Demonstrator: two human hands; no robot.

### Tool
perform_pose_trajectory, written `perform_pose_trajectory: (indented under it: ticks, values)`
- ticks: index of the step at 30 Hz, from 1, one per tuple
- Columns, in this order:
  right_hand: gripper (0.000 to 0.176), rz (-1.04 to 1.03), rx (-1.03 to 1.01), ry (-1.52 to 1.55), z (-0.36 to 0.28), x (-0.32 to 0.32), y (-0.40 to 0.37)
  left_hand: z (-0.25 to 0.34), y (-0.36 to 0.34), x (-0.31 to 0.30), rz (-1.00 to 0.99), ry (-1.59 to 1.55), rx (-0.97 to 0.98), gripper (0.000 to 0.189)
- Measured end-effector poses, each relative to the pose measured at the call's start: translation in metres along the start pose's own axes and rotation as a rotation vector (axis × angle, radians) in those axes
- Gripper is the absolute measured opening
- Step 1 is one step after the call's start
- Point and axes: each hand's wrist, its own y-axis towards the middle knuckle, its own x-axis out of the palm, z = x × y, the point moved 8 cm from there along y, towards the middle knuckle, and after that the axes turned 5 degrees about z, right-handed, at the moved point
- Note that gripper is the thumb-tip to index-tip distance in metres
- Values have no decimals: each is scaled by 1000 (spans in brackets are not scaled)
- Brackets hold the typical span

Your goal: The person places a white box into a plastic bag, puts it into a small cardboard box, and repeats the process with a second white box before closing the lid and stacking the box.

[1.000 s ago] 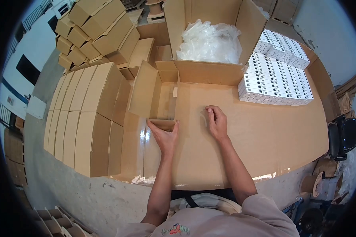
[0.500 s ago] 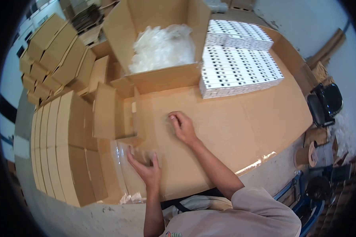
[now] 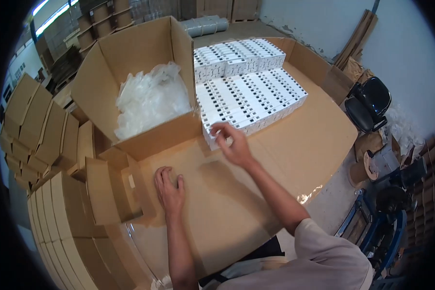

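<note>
My left hand [image 3: 169,189] lies flat on the cardboard-covered table [image 3: 295,145], fingers together, just right of a small open cardboard box [image 3: 112,188]. It holds nothing. My right hand [image 3: 231,141] is raised and slightly blurred, fingers spread, at the near edge of a stack of small white printed boxes [image 3: 249,94]. Whether it touches them I cannot tell. Behind my left hand stands a large open carton [image 3: 130,58] filled with clear plastic bags [image 3: 150,99].
Rows of closed brown boxes [image 3: 58,212] line the left side, with more stacked behind [image 3: 29,125]. A black chair [image 3: 367,106] stands off the table's right edge, with cardboard rolls and clutter on the floor [image 3: 386,193].
My right hand rose from the table and reached forward to the white boxes. My left hand left the small box's flap and settled flat on the table. The view swung right.
</note>
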Motion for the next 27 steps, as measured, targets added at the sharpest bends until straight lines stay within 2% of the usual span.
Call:
perform_pose_trajectory:
  ticks: [5, 8, 11, 14, 15, 21, 27]
  values:
    - [46, 52, -72, -421, 73, -65, 112, -8, 17, 13, 17, 54, 19, 41]
    - [53, 93, -251, -706, 103, -81, 173, -5, 19, 13, -13, 59, 27, 43]
    - [54, 104, -174, -872, 126, -85, 214, -7, 23, 13, -58, 10, -20, 44]
    - [53, 13, -92, -1096, 155, -84, 238, -7, 24, 15, -71, 23, -11, 45]
    - [46, 42, -81, -1080, 154, -85, 240, -7, 26, 15, -80, 22, -8, 45]
    - [31, 56, -224, -1055, 158, -86, 252, -6, 26, 18, -102, 20, -15, 46]
    - [35, -51, -199, -1083, 147, -101, 255, -4, 24, 15, -124, 6, -43, 41]
